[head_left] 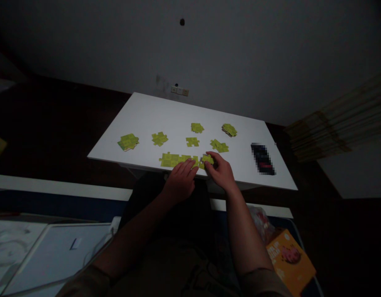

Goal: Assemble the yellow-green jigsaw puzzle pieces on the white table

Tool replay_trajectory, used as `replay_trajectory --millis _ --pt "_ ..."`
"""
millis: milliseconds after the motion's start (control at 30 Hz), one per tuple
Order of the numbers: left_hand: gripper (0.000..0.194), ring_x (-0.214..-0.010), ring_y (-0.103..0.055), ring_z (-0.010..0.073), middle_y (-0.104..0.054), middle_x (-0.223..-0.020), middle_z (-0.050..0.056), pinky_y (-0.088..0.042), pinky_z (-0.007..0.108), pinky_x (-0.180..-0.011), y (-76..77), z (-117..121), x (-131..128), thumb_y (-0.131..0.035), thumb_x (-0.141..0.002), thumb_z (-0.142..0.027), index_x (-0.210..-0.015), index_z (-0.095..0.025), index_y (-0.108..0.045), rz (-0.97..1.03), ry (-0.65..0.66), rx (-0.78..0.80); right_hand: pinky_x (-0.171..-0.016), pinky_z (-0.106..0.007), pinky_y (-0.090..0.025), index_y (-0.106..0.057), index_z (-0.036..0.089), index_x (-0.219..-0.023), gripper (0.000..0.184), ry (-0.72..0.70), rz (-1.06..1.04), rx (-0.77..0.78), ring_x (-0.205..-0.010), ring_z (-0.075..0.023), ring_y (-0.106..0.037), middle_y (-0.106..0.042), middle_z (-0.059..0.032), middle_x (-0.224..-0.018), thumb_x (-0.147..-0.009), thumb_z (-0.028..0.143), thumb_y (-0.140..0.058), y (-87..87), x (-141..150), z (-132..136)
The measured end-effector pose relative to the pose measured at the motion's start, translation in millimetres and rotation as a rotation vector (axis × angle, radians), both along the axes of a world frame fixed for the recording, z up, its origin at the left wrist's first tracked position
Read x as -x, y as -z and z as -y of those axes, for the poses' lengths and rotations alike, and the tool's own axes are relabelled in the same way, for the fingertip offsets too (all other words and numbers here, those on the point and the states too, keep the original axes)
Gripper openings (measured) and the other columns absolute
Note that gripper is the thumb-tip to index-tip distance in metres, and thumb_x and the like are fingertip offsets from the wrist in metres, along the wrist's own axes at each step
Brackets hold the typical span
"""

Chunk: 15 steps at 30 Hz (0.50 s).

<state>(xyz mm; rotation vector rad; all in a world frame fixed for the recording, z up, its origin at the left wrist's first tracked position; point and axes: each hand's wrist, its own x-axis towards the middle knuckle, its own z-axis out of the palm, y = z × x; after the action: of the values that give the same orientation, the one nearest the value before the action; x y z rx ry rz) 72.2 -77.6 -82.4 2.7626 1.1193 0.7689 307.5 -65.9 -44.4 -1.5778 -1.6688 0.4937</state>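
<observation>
Puzzle strip [170, 160] is lying along the tabletop's [165, 115] near edge; my left grip [181, 181] is resting on it, closure unclear, while my right grip [219, 171] is clamping a loose piece [207, 160] against its end.

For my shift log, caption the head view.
Left hand and right hand touch green puzzle pieces on a white table.

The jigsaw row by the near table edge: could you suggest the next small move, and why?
I would probably press the loose yellow-green jigsaw piece into the joined row, since the right hand is on that piece at the row's end, and the left hand rests by the row.
</observation>
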Motion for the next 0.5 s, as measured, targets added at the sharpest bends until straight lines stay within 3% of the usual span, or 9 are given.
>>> replay_trajectory --millis 500 --pt "0.055 -0.165 -0.053 0.0386 -0.060 -0.172 0.024 -0.048 0.059 -0.134 -3.0 0.0 0.3 -0.067 -0.102 -0.021 -0.155 -0.010 -0.067 -0.005 0.001 0.008 -0.116 -0.059 -0.061 -0.079 0.029 -0.138 0.044 -0.005 -0.002 0.004 -0.127 -0.0377 -0.079 -0.084 -0.0106 -0.139 -0.100 0.050 -0.071 0.1 -0.5 -0.4"
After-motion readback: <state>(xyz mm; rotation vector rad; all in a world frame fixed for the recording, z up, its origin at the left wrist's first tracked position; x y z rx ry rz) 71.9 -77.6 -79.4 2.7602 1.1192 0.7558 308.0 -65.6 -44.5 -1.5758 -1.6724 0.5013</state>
